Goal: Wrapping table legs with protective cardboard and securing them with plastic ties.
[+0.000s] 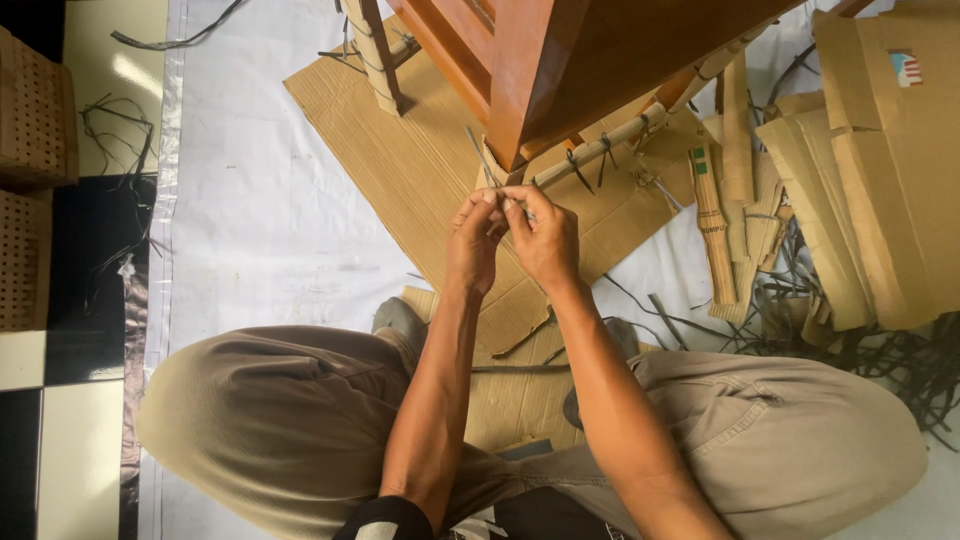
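Both hands meet in front of me at the corner of a wooden chair (560,60). My left hand (473,243) and my right hand (543,238) pinch the ends of a thin dark strap (480,160) with their fingertips. That strap runs up to a cardboard-wrapped chair rail (600,150), which carries several tied straps along its length. The chair stands on a flat sheet of cardboard (400,150).
A stack of folded cardboard pieces (870,180) lies to the right, with a tangle of loose dark straps (880,350) beside it. White plastic sheeting (260,220) covers the floor. Perforated brown boxes (30,180) sit at the far left. My bent knees fill the foreground.
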